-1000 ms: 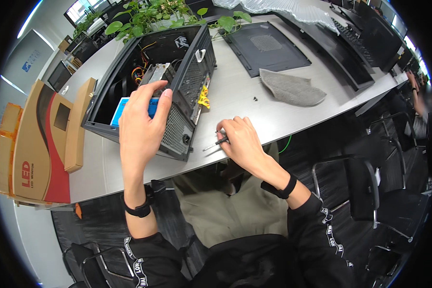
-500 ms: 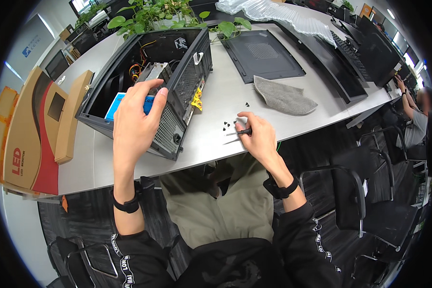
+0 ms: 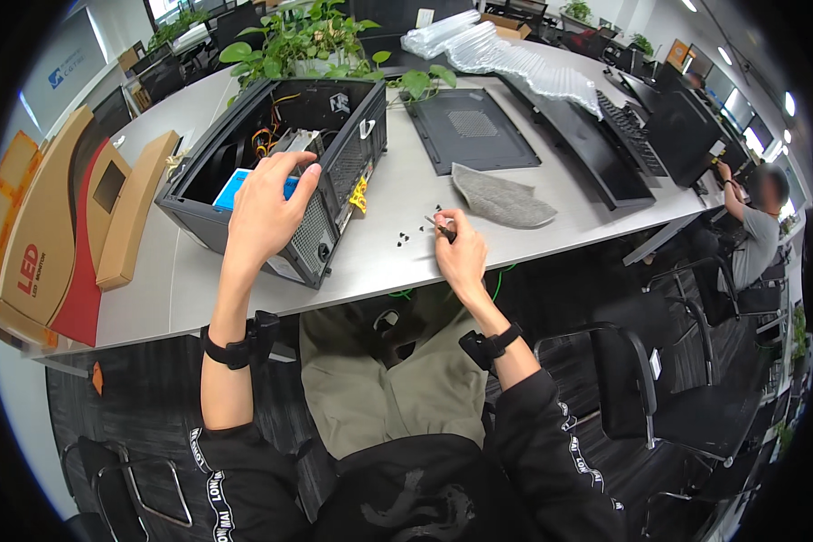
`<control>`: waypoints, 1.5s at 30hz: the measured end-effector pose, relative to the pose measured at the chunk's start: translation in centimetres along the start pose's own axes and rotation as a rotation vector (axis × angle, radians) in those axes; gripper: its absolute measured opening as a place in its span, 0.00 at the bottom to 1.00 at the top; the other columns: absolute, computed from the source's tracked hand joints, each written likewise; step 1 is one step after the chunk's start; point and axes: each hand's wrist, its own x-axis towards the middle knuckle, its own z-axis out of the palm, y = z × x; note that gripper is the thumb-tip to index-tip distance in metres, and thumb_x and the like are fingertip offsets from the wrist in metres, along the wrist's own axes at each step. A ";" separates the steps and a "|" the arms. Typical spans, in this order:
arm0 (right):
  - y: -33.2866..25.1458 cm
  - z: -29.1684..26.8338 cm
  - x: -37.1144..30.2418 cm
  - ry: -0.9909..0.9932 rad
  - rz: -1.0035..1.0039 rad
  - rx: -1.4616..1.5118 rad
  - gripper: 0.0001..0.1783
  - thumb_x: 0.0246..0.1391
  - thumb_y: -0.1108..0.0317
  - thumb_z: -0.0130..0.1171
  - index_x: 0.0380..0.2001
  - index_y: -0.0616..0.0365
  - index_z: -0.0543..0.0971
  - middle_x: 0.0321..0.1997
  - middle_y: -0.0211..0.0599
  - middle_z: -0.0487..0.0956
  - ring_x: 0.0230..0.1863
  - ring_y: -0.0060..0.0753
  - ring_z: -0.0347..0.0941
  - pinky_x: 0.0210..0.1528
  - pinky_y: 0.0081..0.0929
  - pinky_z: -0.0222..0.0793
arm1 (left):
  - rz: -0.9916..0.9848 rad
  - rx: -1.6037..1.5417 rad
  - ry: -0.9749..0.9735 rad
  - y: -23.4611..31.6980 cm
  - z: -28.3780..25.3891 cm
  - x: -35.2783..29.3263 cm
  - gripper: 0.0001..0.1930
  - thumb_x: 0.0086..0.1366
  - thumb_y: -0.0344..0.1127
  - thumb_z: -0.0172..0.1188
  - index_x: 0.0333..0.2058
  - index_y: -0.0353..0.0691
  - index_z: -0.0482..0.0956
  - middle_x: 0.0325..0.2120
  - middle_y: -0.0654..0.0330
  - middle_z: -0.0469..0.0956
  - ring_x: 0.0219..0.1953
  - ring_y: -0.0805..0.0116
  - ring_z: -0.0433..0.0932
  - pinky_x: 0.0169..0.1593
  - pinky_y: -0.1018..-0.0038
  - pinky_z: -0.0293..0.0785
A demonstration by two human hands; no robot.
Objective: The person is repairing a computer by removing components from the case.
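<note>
My left hand reaches over the near edge of an open black computer case, thumb apart from its curved fingers. Beneath and beside this hand shows a blue box-like part, partly covered; whether I touch it, I cannot tell. On the table right of the case, my right hand is closed around a small screwdriver with a dark handle, its thin shaft pointing up and left. Several small black screws lie just left of that hand, and another lies near its fingertips.
A grey cloth and a black side panel lie beyond my right hand. Farther right are a dark monitor and bubble wrap. Cardboard boxes stand at left, a leafy plant behind. Another person sits far right.
My right hand has turned the screwdriver, so its shaft points farther up and away instead of left. The left hand keeps its place over the case. The whole view has shifted slightly.
</note>
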 end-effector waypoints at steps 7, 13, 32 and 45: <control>2.9 -1.2 1.8 -0.277 0.156 0.531 0.14 0.72 0.56 0.56 0.44 0.55 0.82 0.20 0.22 0.74 0.21 0.20 0.68 0.25 0.24 0.60 | 0.021 0.011 0.048 -1.6 1.2 -0.5 0.18 0.73 0.49 0.58 0.46 0.39 0.84 0.43 0.51 0.83 0.49 0.49 0.81 0.53 0.59 0.75; 2.6 -4.4 3.0 -0.298 0.223 0.900 0.18 0.77 0.57 0.47 0.48 0.62 0.77 0.17 0.19 0.60 0.17 0.12 0.49 0.20 0.18 0.45 | 0.013 0.081 0.043 -1.5 1.0 1.1 0.21 0.74 0.52 0.55 0.49 0.40 0.83 0.46 0.55 0.84 0.52 0.51 0.80 0.57 0.61 0.75; 1.4 -3.1 1.9 -0.285 0.179 0.517 0.17 0.73 0.54 0.57 0.43 0.56 0.83 0.19 0.17 0.68 0.21 0.09 0.56 0.24 0.17 0.49 | -0.018 -0.030 0.062 -0.8 0.9 0.1 0.15 0.75 0.40 0.53 0.52 0.41 0.81 0.48 0.52 0.82 0.55 0.51 0.79 0.58 0.60 0.74; 1.1 -1.2 2.5 -0.092 0.094 0.416 0.08 0.63 0.69 0.65 0.41 0.62 0.80 0.20 0.20 0.69 0.25 0.11 0.60 0.27 0.21 0.57 | -0.040 -0.009 0.043 -0.8 0.5 0.9 0.14 0.75 0.35 0.52 0.53 0.39 0.81 0.50 0.53 0.81 0.54 0.52 0.77 0.58 0.60 0.72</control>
